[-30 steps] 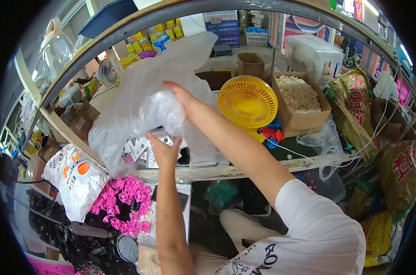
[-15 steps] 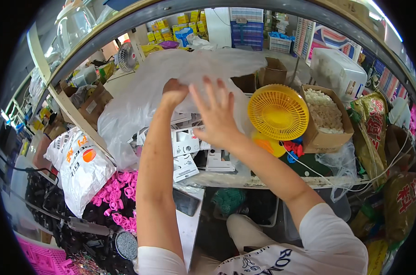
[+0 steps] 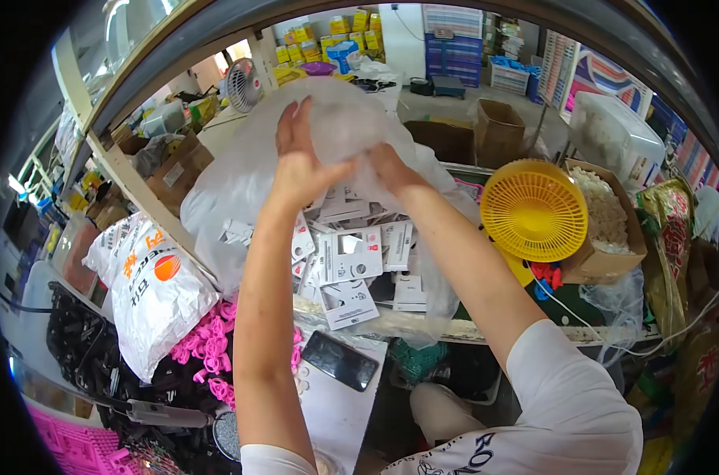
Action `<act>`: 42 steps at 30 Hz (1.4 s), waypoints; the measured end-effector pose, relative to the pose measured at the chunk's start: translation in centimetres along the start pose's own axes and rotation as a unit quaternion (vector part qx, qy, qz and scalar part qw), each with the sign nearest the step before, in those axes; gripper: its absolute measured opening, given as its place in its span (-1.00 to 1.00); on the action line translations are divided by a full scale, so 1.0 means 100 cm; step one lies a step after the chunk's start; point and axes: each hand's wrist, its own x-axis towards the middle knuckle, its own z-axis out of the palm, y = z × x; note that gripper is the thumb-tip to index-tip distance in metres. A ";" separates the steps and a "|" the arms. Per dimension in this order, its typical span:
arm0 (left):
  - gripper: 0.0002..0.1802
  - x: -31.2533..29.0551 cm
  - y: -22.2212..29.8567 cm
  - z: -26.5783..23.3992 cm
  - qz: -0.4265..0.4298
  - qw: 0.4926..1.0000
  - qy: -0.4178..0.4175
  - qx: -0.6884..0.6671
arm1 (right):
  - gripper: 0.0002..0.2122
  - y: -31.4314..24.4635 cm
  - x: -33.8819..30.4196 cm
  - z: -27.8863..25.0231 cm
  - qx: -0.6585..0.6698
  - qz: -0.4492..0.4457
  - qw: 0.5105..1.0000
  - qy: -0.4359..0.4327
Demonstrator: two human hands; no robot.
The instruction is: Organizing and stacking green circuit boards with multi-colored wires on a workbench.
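Observation:
A large clear plastic bag [image 3: 237, 178] spreads over the bench, full of small flat white printed boxes [image 3: 351, 255] that spill toward the front edge. At the bag's upper part, my left hand [image 3: 300, 150] is raised with fingers stretched and thumb apart, against the plastic. My right hand [image 3: 388, 168] is closed on a gathered part of the bag just to the right, its fingertips partly hidden by the film and blurred. Some boxes lie face up under my wrists, with cut-out windows.
Right of the bag, a yellow plastic basket [image 3: 534, 210] leans by a carton of whitish pieces [image 3: 601, 210]. A black phone [image 3: 340, 360] lies on a white board at the front. Pink parts [image 3: 209, 344] and a white sack [image 3: 157, 293] are on the left. A white post [image 3: 150, 210] stands left.
My left hand has opened from its grip on the bag. My right hand, spread before, has moved up to the plastic and closed on it. The bag's upper part has bunched up.

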 end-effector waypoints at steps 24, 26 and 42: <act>-0.46 0.065 -0.125 0.052 -0.259 0.929 -0.263 -0.008 | -0.64 0.028 0.077 -0.040 -0.615 -0.197 0.761 0.064; -0.37 0.042 -0.103 0.056 -0.070 0.967 -0.102 0.221 | -0.82 0.035 0.102 -0.050 -0.633 -0.051 0.759 0.142; -0.75 0.000 -0.184 0.082 -0.159 0.938 -0.249 0.183 | -0.42 0.009 0.062 -0.052 -0.581 -0.145 0.793 0.113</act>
